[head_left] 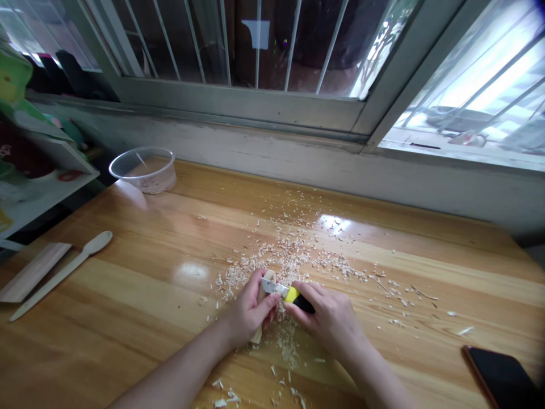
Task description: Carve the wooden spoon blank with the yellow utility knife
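Note:
My left hand (251, 309) is closed around a pale piece of wood (256, 336), whose rounded end shows above the fingers and whose other end sticks out below the palm. In my right hand (330, 315) is a utility knife (293, 295) with a yellow and black handle, gripped from the right. Its blade (271, 286) lies across the upper part of the wood, close to my left thumb. Wood shavings (289, 258) are scattered on the table under and beyond both hands. The middle of the wood is hidden by my left fingers.
On the wooden table (170, 227), a wooden spoon (63, 278) and a flat wood block (36, 271) lie at left. A clear plastic bowl (147, 176) stands at the back left. A phone (506, 375) rests at the right front. Behind is a barred window (238, 94).

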`<state>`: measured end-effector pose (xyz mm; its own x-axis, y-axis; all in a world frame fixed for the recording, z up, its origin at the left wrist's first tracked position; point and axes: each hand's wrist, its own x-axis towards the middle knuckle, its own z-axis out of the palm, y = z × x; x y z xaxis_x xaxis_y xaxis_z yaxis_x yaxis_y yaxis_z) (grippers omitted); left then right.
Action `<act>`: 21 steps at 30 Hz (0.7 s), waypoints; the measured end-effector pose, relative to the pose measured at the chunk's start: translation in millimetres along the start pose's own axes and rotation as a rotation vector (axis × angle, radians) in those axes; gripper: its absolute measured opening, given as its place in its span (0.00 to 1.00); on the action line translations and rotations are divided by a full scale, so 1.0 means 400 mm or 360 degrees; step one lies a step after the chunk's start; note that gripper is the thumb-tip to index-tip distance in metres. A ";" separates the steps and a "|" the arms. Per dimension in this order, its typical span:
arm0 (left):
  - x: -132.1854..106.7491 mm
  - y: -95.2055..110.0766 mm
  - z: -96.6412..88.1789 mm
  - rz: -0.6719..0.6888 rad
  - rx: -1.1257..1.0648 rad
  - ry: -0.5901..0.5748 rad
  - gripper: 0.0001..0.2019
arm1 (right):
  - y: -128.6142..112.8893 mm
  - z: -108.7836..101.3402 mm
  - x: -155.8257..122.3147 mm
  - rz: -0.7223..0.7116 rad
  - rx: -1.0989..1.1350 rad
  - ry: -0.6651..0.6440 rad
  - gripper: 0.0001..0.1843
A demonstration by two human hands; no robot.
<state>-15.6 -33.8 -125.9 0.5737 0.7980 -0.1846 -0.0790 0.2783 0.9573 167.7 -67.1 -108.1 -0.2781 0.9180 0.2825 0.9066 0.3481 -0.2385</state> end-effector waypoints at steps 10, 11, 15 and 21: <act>0.003 -0.014 0.005 0.0013 0.0055 0.0136 0.15 | -0.003 0.008 -0.004 0.0019 -0.0075 0.0110 0.28; 0.003 -0.013 0.008 0.0029 0.0060 0.0153 0.14 | -0.005 0.010 -0.004 0.0031 -0.0075 0.0129 0.27; 0.002 -0.011 0.014 0.0111 0.0072 0.0199 0.11 | -0.010 0.013 -0.004 0.0081 -0.0032 0.0191 0.27; -0.004 -0.002 0.011 0.0127 0.0015 0.0109 0.13 | -0.009 0.004 -0.003 0.0028 0.0023 0.0081 0.28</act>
<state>-12.8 -37.4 -125.3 0.5088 0.8522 -0.1222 -0.1141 0.2074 0.9716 164.5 -69.1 -109.0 -0.2454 0.9134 0.3247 0.9064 0.3349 -0.2573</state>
